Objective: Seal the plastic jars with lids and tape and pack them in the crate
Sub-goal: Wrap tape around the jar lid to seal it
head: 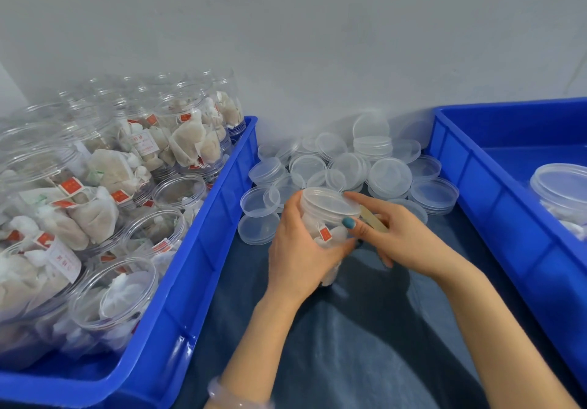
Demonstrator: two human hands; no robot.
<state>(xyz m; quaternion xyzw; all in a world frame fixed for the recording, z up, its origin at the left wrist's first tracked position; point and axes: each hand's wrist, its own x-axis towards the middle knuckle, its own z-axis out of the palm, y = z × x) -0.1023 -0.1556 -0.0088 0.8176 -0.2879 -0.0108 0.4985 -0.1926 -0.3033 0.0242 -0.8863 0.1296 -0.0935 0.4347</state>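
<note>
**A:** What surface is this, and what room?

**B:** A desk (365,329) covered in dark blue-grey cloth, against a pale grey wall (317,43). The left crate (203,269), blue, lies to the left of the fingers and is packed with open jars (111,218) of tea bags. The right crate (495,205), also blue, lies to their right and has one lidded jar (562,189) in it. Just beyond the fingers lies a heap of loose lids (349,161).

**A:** And the jar being worked on?

**B:** The held jar (327,218) is clear plastic with its lid (330,200) on. White tea bags and a red tag show through the wall. It is up off the cloth, between both hands.

**A:** The hands?

**B:** The left hand (298,250) has its fingers (293,208) wrapped round the jar. The right hand (397,240) pinches a tan tape strip (376,219), and its teal-nailed thumb rests against the jar's side, just under the lid.
</note>
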